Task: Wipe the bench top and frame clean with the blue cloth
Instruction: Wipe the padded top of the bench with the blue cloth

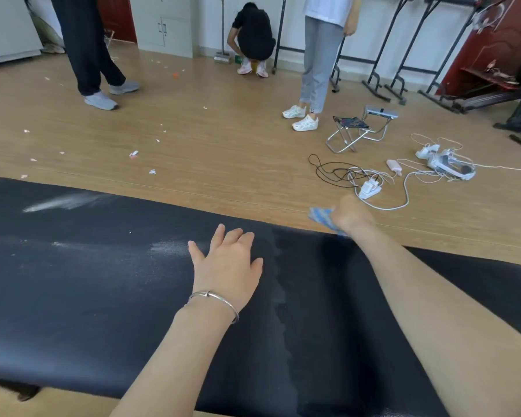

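Black padded table beneath my forearms, streaked with white dust | my left hand, silver bangle at the wrist, lies flat on it, fingers spread | my right hand, blurred, grips the blue cloth at the table's far edge

My black padded bench across the view, white powder streaks near its far left edge, a pale wavy dust line running front to back, my left hand flat on top, blue cloth at the far edge, gripped by my blurred right hand
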